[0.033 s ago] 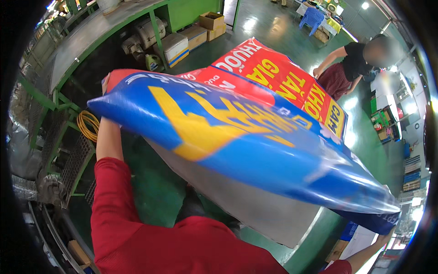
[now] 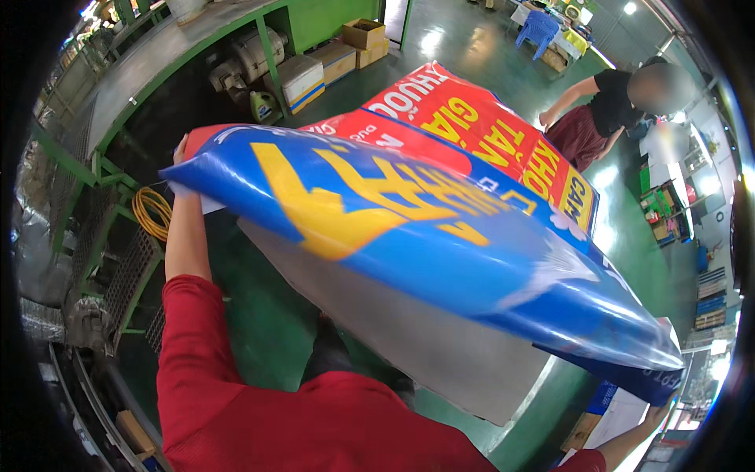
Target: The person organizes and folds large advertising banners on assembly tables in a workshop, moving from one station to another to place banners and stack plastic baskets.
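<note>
Green floor (image 2: 252,291) spreads beneath the glossy blue-and-red banner (image 2: 440,267), with cardboard boxes (image 2: 366,39) beyond it and a co-worker (image 2: 609,106) near its far right side. Raised before the person, the banner has its longest visible stretch slanting from the left hand (image 2: 181,149), pinching one corner, down to the partly hidden right hand (image 2: 659,412), gripping another; its red end points away.

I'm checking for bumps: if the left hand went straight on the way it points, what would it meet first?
Probably the green-edged bench ahead of the left hand, which grips the banner; depth is hard to judge here.
</note>
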